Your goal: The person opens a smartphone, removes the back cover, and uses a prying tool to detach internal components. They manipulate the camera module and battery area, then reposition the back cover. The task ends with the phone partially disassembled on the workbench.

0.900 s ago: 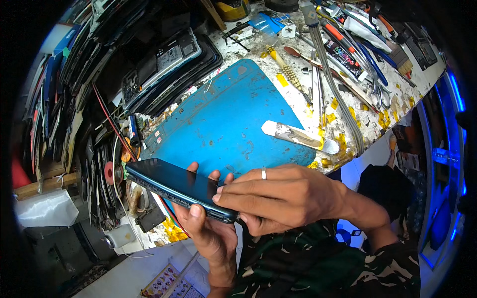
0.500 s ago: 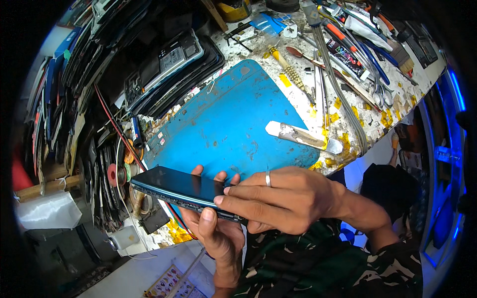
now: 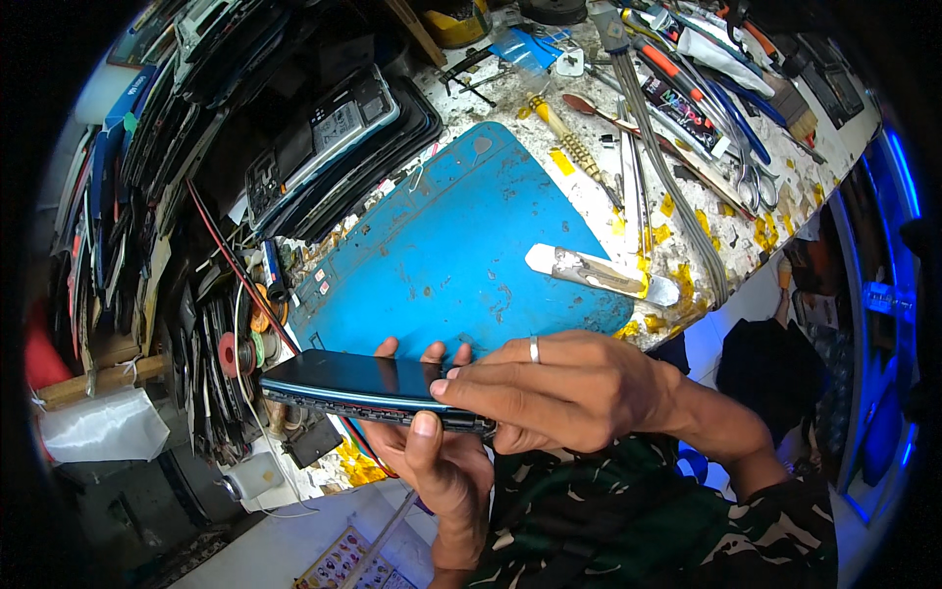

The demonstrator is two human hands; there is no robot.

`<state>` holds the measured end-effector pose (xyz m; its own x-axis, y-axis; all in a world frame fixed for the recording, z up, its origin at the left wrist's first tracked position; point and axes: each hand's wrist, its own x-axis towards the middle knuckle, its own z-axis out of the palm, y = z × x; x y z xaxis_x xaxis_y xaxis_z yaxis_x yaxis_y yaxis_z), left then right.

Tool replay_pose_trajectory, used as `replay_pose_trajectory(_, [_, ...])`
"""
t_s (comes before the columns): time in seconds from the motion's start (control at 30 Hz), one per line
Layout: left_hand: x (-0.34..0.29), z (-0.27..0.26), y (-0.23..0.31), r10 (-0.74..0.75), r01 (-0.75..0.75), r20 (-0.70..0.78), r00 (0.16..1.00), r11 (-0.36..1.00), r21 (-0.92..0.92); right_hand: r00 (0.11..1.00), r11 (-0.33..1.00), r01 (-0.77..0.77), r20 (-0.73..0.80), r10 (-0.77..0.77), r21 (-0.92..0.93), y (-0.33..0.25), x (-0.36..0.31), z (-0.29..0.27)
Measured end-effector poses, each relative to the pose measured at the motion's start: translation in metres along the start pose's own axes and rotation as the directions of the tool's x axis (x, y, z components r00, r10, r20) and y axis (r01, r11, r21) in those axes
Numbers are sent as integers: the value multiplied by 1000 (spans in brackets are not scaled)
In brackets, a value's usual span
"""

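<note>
A dark smartphone (image 3: 343, 377) lies nearly flat in the air over the near edge of the blue work mat (image 3: 442, 265), its glossy screen upward. Its near long side shows a rough, dark inner edge below the screen. My left hand (image 3: 437, 461) wraps it from beneath, thumb on the near side and fingertips past the far side. With fingers over its right end, my right hand (image 3: 559, 393), wearing a ring, grips the phone too; that thumb is mostly hidden. A white-tipped flat tool (image 3: 594, 273) rests across the mat's right edge.
Stacked phone parts (image 3: 339, 137) stand behind the mat, and more piles crowd the left. Solder spools (image 3: 235, 353) sit left of the phone. Tweezers, brushes, scissors (image 3: 756, 187) and a grey cable (image 3: 677, 187) cover the right of the worn white bench.
The phone and both hands stay together. The phone's left end sits slightly lower in view, and its near side edge shows more. My grip looks the same.
</note>
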<state>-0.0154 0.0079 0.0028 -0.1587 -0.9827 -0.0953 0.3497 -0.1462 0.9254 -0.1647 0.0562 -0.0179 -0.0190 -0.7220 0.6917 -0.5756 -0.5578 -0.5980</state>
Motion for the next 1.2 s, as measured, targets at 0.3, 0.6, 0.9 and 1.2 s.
replay_pose_trajectory(0.3, [5, -8, 0, 154, -164, 100, 983, 981, 101, 980, 932, -196, 70, 184, 306, -1, 25, -9])
replay_pose_trajectory(0.6, [17, -26, 8, 216, -360, 402, 890, 873, 328, 953, 837, -300, 176, 245, 458, 1, 67, -9])
replay_pose_trajectory(0.9, [71, -46, 80, -138, -821, 839, 527, 172, 544, 949, 895, -296, 210, 236, 335, 0, 45, -37])
replay_pose_trajectory(1.2, [78, -41, 72, -288, 57, 557, 779, 917, 395, 766, 509, -602, 263, 587, 616, -8, 22, -23])
